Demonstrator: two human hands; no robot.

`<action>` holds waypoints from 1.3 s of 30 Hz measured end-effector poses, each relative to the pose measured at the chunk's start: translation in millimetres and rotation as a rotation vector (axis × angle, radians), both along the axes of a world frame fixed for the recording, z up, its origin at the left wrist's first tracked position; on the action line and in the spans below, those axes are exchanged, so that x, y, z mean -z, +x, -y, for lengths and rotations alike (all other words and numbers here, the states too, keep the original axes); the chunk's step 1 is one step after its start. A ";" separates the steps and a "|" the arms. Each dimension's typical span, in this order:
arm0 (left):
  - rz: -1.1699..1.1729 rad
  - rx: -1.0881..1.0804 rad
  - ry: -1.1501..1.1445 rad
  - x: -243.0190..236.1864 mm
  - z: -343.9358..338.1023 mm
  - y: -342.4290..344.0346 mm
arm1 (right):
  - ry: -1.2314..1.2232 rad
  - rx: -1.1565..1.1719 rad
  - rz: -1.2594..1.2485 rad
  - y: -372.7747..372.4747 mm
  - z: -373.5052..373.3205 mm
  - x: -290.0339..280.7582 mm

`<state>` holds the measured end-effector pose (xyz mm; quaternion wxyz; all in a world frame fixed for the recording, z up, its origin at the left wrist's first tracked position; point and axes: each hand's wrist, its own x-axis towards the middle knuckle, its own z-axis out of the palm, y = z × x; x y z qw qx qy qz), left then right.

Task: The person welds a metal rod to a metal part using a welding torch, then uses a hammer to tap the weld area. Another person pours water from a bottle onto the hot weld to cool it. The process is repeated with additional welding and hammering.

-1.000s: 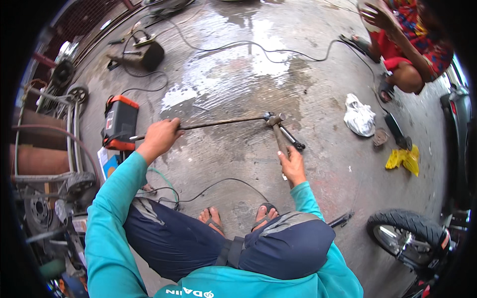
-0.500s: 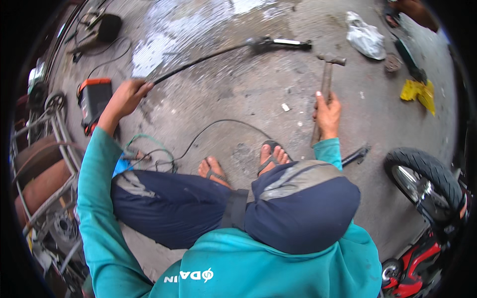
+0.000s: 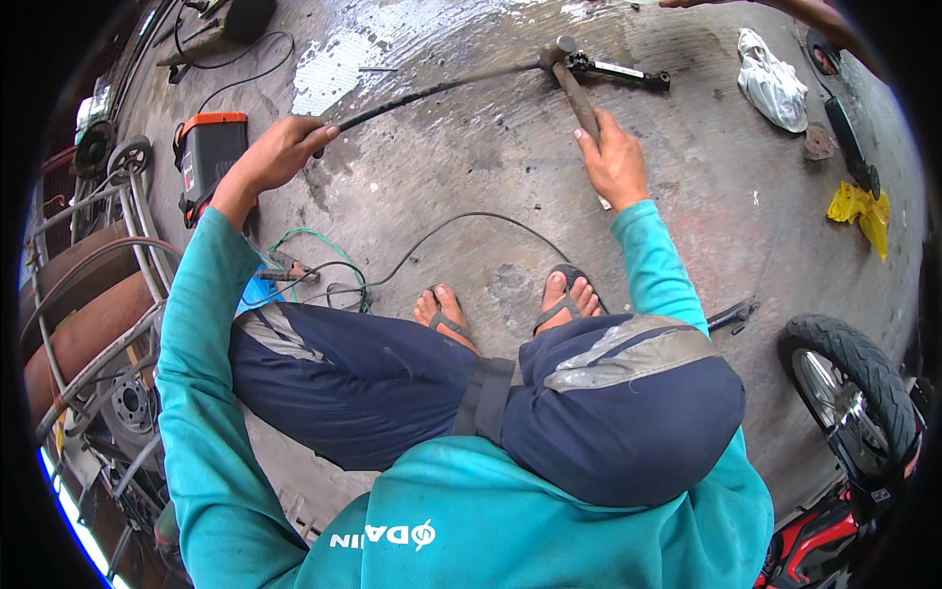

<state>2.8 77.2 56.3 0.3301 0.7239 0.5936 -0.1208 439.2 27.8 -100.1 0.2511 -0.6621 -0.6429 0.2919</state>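
My left hand (image 3: 278,155) is closed round the near end of a long, slightly bent dark rod (image 3: 422,93), which reaches to the right just above the concrete floor. At its far end lies a dark metal part (image 3: 623,71) with a pale stripe; the hammer head hides whether the two are joined. My right hand (image 3: 618,167) grips the wooden handle of a hammer (image 3: 577,101). Its head is over the rod's far end, and I cannot tell if they touch. My bare feet in dark sandals (image 3: 564,302) are planted below, between the two arms.
An orange-and-black box (image 3: 211,157) stands left, near a metal-framed cart (image 3: 137,231). Cables (image 3: 451,221) loop across the floor. To the right are a white plastic bag (image 3: 772,83), an angle grinder (image 3: 849,142), a yellow bag (image 3: 863,211) and a motorcycle wheel (image 3: 854,393). Another person's arm (image 3: 814,15) shows top right.
The hammer has swung up and left, from beside the striped part onto the rod's far end. My left hand and the rod sit slightly higher in view, which has itself shifted.
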 end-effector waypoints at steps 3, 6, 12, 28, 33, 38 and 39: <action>0.011 -0.025 -0.014 7.5 2.7 -5.5 | -0.041 0.034 -0.058 2.3 4.9 -5.7; 0.015 -0.039 -0.014 11.5 3.4 -7.6 | -0.067 0.100 -0.105 12.4 23.6 -8.4; 0.025 -0.073 -0.047 13.7 0.2 -11.0 | -0.254 0.242 -0.285 35.5 65.2 -1.0; -0.015 -0.165 -0.131 18.2 14.9 -10.2 | -0.328 0.397 -0.357 52.8 95.5 -0.2; -0.060 0.021 -0.004 22.2 8.2 -15.9 | -0.343 0.490 -0.354 73.0 103.9 5.8; -0.064 0.108 0.136 21.8 12.1 -14.1 | -0.345 0.578 -0.373 93.0 102.9 8.6; -0.074 0.099 0.123 21.3 12.5 -13.7 | -0.343 0.591 -0.387 94.0 101.8 6.8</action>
